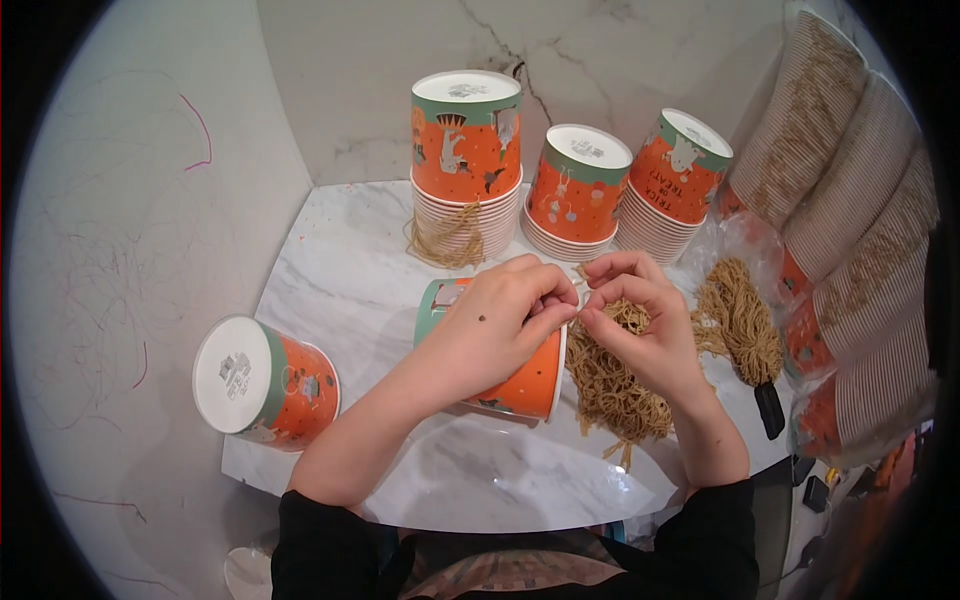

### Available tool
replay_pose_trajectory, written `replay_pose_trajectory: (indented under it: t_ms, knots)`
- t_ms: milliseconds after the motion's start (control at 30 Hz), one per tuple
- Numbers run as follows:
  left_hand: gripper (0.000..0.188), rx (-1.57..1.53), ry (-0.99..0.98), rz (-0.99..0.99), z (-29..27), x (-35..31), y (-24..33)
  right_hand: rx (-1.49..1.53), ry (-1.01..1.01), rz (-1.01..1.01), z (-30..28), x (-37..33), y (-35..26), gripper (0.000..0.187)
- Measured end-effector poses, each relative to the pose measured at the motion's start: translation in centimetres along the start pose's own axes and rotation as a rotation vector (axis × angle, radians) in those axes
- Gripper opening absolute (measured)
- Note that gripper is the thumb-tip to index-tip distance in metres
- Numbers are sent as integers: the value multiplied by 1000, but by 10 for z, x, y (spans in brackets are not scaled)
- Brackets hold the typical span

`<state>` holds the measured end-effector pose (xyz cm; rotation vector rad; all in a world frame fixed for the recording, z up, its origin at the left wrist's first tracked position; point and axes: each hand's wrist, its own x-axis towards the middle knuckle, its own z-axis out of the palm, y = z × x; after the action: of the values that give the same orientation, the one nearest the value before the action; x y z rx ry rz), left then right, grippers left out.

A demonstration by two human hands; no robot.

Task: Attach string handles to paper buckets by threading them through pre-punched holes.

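Orange-and-green printed paper tub [519, 389] on its side on the white marbled table [345, 255], open rim facing right. From where I stand: left hand [513, 309] over it, thumb and fingertips bunched at the rim; right hand [640, 322] just right of the rim, above the tan string pile [622, 385], thumb and fingers curled. Can't tell whether either grips anything. Writing: black lettering on the right-hand inverted orange tub stack [675, 175]; grey base print, too small to read.
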<state>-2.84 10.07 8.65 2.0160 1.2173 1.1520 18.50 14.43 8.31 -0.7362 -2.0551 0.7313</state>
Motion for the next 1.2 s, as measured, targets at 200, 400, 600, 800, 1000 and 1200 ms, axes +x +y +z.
replay_pose_trajectory:
  t_ms: [200,400,600,800,1000,1200]
  knots:
    - [12,1,23,43,1,-1,4,-13,22,-13,2,1,2,10]
    - [15,256,50,72,9,-5,3,-3,72,-50,7,-2,-3,10]
    - [16,-177,87,-101,16,-4,-5,-88,195,-148,12,-8,-15,12]
    - [19,-403,99,-205,12,-4,-2,-251,232,-210,13,-11,-14,12]
    - [18,-486,135,-202,6,0,0,-294,198,-250,11,-11,-19,17]
    - [16,-415,114,-196,-1,0,1,-152,166,-243,12,-11,-20,22]
